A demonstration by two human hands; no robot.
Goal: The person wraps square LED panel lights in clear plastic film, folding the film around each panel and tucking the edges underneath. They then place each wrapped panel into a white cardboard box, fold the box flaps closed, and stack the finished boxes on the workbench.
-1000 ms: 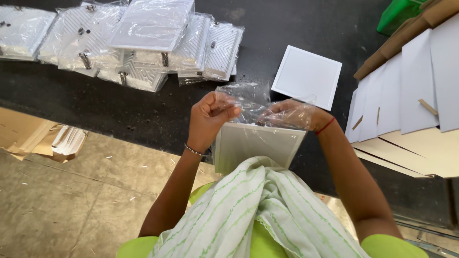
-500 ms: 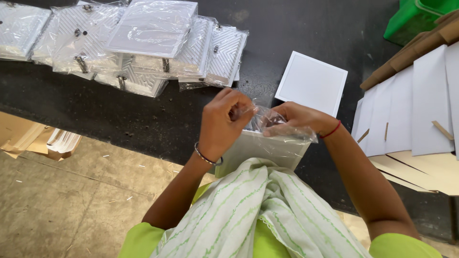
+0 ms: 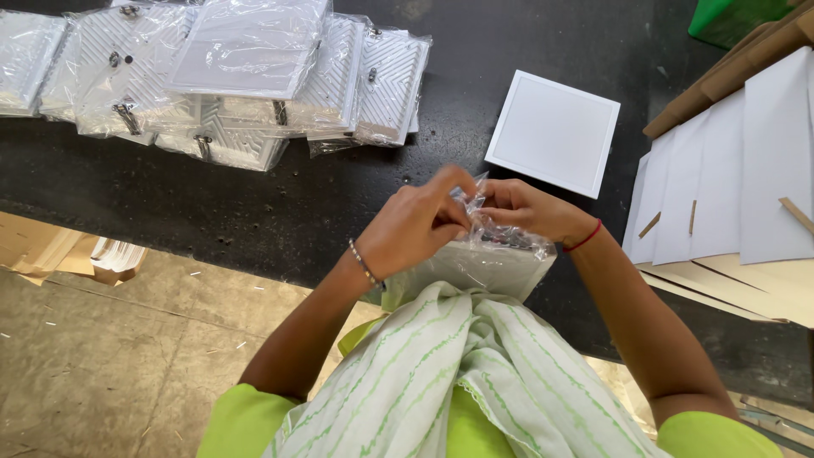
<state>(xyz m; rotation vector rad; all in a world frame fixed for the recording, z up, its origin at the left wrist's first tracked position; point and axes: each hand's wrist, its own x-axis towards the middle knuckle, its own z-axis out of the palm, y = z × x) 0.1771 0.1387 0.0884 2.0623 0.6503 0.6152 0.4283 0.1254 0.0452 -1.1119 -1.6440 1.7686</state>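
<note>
Your left hand [image 3: 417, 222] and right hand [image 3: 527, 209] meet fingertip to fingertip, both pinching shut the gathered mouth of the clear plastic bag [image 3: 480, 222]. Directly below your fingers, the bagged white square panel [image 3: 475, 270] stands against your body. Beyond your fingertips, a bare white panel [image 3: 553, 131] lies flat on the black table [image 3: 254, 212].

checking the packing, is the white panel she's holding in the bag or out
In: clear plastic bag wraps the white panel; left hand and right hand pinch its top.
</note>
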